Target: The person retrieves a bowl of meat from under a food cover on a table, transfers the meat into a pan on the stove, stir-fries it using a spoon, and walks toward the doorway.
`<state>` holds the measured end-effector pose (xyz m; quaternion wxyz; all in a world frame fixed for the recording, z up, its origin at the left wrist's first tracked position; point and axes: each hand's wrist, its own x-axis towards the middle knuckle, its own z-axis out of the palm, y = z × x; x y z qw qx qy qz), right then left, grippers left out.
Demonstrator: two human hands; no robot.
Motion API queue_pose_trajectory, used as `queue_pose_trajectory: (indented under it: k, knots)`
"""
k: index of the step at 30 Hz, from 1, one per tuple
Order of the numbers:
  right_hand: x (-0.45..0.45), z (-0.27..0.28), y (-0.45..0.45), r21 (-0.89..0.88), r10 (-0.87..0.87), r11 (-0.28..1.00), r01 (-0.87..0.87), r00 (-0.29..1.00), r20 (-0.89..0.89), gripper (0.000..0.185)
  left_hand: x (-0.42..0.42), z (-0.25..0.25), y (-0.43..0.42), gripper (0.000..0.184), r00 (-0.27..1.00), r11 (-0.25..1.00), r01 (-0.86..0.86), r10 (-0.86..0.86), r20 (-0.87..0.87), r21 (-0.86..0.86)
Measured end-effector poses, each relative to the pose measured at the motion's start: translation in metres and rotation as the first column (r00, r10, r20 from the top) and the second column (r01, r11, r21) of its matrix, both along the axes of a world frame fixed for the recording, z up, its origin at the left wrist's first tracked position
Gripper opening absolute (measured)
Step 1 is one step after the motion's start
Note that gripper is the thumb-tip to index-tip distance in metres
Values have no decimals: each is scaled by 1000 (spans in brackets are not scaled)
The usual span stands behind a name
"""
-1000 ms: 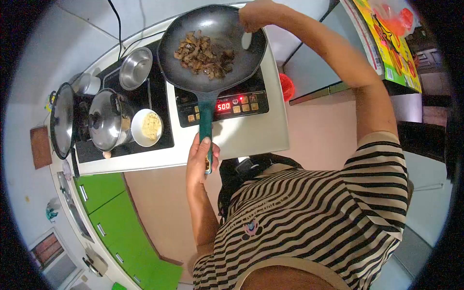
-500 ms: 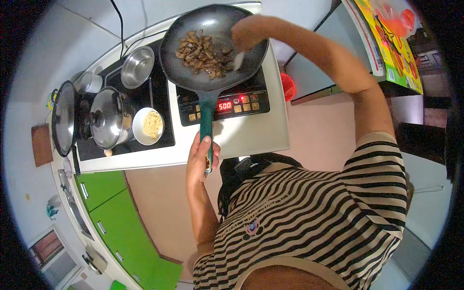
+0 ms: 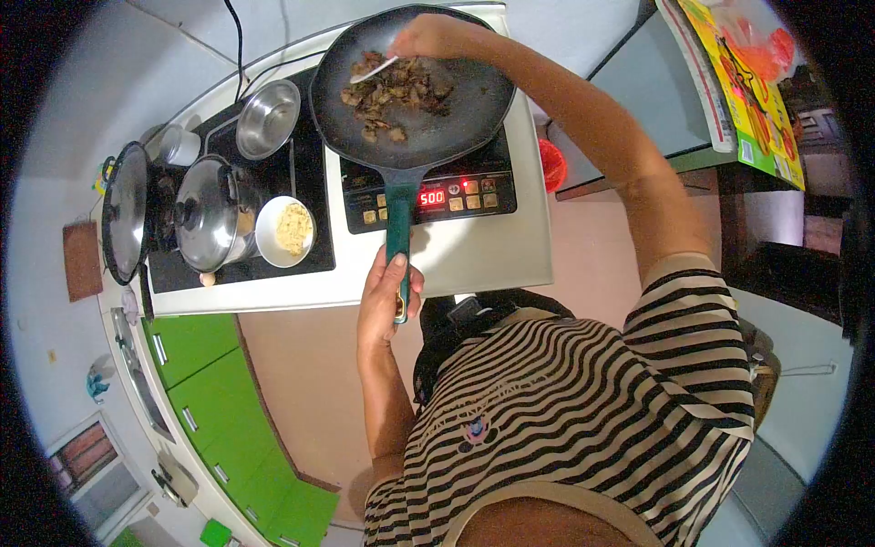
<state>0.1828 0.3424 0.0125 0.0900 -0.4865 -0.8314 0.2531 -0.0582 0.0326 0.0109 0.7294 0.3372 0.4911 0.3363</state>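
A dark frying pan (image 3: 456, 118) sits on an induction cooker (image 3: 483, 193) whose red display reads 500. My left hand (image 3: 387, 296) is wrapped round the pan's green handle (image 3: 398, 223). Above the pan's far side, my right hand (image 3: 428, 38) grips a small white utensil (image 3: 375, 69), its end among the browned pieces of food (image 3: 401, 89) in the left half of the pan. Left of the pan stands a white bowl (image 3: 270, 239) with chopped yellowish food (image 3: 293, 228).
A steel bowl (image 3: 268, 118), a lidded pot (image 3: 208, 205) and a standing lid (image 3: 126, 211) are on the black hob at left. A small egg-like item (image 3: 208, 280) lies by its edge. Right of the counter is a red container (image 3: 550, 165).
My right hand has swept left across the pan with the white utensil, and the food has shifted with it. My left hand keeps its hold on the handle. The view has shifted slightly.
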Motion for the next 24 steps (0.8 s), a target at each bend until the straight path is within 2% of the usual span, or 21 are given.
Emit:
queue_pose_trajectory:
  k: [1,3,4,5,7,8,9,10,11,12,14,15,17,19,21,23,24]
  knots:
    - [-6,-2,1,1,-2,1000,2,1000,0,29,0,0,-1,44,1000,1000,-14,14,10,-7]
    - [-19,-17,2,77,-70,994,82,988,-139,31,0,-1,-1,44,999,1000,-28,28,18,-15]
    - [-26,-26,-1,216,-44,976,39,999,18,29,0,-2,-1,44,999,999,-30,31,23,-17]
    - [-28,-19,-15,218,-44,975,40,999,17,29,-1,-3,-1,44,999,999,-33,34,28,-19]
    - [-28,4,-44,145,-56,989,25,975,213,29,-2,-4,0,43,999,999,-33,33,31,-20]
    - [-18,-26,-16,75,8,997,-21,985,174,27,-2,-5,0,42,999,999,-38,39,35,-22]
    - [-11,-19,-20,74,12,997,-25,984,175,27,-3,-5,-1,42,998,999,-42,43,37,-23]
    - [2,-9,-23,108,26,993,-57,964,264,26,-3,-5,-1,43,999,999,-37,38,33,-28]
    - [13,8,-27,141,36,986,-92,934,354,24,-3,-5,0,43,999,999,-32,33,32,-32]
    - [19,36,-39,142,39,985,-96,932,360,24,-3,-5,1,43,999,999,-35,37,37,-30]
    - [23,85,-69,-5,30,999,-32,837,546,21,-3,-4,1,43,998,999,-27,29,53,-30]
    - [28,79,-66,-7,32,999,-34,837,547,21,-4,-5,0,43,998,999,-28,30,53,-32]
    - [39,55,-59,43,103,986,-158,804,585,20,-2,-6,1,43,999,999,-23,24,41,-23]
    - [27,39,-61,83,26,992,-92,810,587,19,-1,-3,1,43,999,1000,-18,19,39,-24]
    - [22,17,-50,145,30,987,-67,970,242,22,-1,0,1,44,999,999,-20,21,29,-27]
    - [13,7,-32,180,34,981,-78,972,233,25,-1,0,1,45,999,999,-16,18,41,-43]
    - [9,1,-21,169,-4,985,-19,991,133,25,-2,1,0,45,999,999,-20,22,36,-48]
